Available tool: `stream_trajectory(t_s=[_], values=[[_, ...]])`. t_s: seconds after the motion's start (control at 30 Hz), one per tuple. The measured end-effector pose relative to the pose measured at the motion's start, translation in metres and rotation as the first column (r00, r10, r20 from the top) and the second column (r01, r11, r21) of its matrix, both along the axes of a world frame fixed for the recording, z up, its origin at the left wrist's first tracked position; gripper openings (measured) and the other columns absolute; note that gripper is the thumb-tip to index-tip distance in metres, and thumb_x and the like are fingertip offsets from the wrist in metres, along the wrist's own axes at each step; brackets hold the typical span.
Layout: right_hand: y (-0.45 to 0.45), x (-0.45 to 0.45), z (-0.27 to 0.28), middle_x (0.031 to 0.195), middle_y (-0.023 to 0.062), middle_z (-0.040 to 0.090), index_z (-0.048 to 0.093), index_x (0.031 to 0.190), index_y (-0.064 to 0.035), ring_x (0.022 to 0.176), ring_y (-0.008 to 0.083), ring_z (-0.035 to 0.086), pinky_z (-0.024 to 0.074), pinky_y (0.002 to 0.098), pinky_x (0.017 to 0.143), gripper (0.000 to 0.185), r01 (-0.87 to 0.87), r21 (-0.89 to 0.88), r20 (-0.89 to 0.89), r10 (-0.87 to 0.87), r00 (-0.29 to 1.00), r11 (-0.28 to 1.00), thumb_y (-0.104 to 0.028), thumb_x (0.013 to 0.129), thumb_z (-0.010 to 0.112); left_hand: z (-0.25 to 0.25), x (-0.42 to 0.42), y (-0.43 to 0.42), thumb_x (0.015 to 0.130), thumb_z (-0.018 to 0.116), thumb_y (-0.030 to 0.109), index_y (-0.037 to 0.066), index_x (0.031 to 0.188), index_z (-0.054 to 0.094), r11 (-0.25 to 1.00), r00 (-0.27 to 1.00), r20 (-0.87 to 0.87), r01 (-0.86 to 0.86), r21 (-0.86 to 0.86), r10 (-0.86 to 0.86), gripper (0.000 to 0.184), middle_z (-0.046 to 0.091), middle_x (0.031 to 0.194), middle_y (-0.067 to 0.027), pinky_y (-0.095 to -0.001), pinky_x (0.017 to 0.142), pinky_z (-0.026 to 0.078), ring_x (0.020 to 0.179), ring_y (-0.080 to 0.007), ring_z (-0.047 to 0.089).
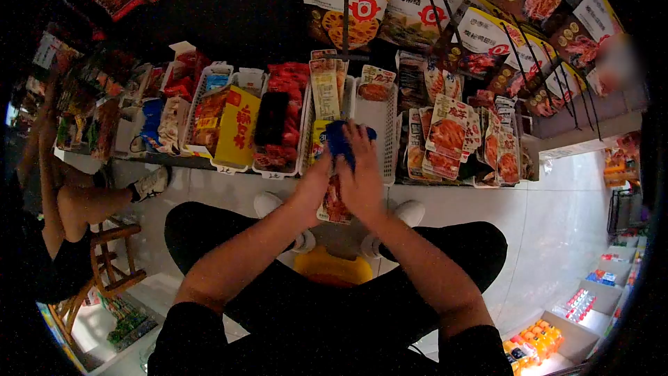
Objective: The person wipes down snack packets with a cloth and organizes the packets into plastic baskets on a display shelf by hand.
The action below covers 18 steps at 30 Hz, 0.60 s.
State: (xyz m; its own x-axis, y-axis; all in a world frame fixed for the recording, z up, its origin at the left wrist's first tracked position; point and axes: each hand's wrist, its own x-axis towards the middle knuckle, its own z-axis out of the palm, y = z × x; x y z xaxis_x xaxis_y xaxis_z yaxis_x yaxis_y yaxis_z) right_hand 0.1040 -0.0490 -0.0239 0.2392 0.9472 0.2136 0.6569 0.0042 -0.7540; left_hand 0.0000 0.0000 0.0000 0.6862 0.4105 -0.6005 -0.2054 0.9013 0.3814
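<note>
My right hand point(363, 177) is on a dark blue cloth point(339, 141), its fingers over the top and slightly blurred. Close beside it, my left hand point(315, 184) grips a reddish snack packet point(335, 210), whose lower end hangs out below my hands. Where the cloth meets the packet is hidden by my fingers. Just beyond them, a white basket point(385, 132) holds a packet point(376, 83) at its far end. To its left, pale yellow packets point(324, 87) stand upright in another basket.
Piled snack packets point(447, 129) lie to the right of the baskets. On the left are red packets point(282, 83) and a yellow box point(235, 125). Larger bags point(348, 3) hang behind. Another person's leg point(97, 205) and a wooden stool point(115, 257) are at the left.
</note>
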Motion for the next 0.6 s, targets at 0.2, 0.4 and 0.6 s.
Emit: stream_trajectory(t_s=[0.2,0.4,0.6], values=[[-0.017,-0.021,0.0,0.144,0.0223,0.026,0.03,0.135,0.0064,0.134,0.0429,0.02,0.0147,0.0513,0.11,0.056,-0.018,0.001,-0.092,0.018,0.996,1.0,-0.019,0.088,0.046,0.001,0.003,0.001,0.097,0.031,0.044,0.013,0.13,0.043,0.998,0.982,-0.185,-0.042,0.053,0.051,0.047,0.054,0.12,-0.0087,-0.0347,0.088,0.047,0.104,-0.0209,0.056],[-0.008,-0.008,-0.002,0.143,0.0216,0.029,0.031,0.136,0.0024,0.134,0.0423,0.021,0.0149,0.049,0.11,0.054,-0.011,0.009,-0.012,0.011,1.0,1.0,-0.018,0.088,0.045,-0.007,-0.001,0.002,0.097,0.032,0.042,0.014,0.128,0.046,0.999,0.995,-0.093,-0.027,0.019,0.029,0.044,0.057,0.115,-0.0075,-0.0333,0.086,0.047,0.102,-0.0211,0.057],[-0.012,-0.017,-0.002,0.143,0.0204,0.03,0.034,0.134,0.0035,0.134,0.0424,0.02,0.0141,0.0496,0.111,0.051,0.059,-0.039,-0.11,-0.063,0.992,0.998,-0.02,0.09,0.043,-0.004,0.002,-0.001,0.097,0.029,0.046,0.014,0.127,0.046,0.987,0.976,-0.216,0.052,0.152,-0.018,0.047,0.057,0.117,-0.0063,-0.0341,0.089,0.046,0.104,-0.02,0.056]])
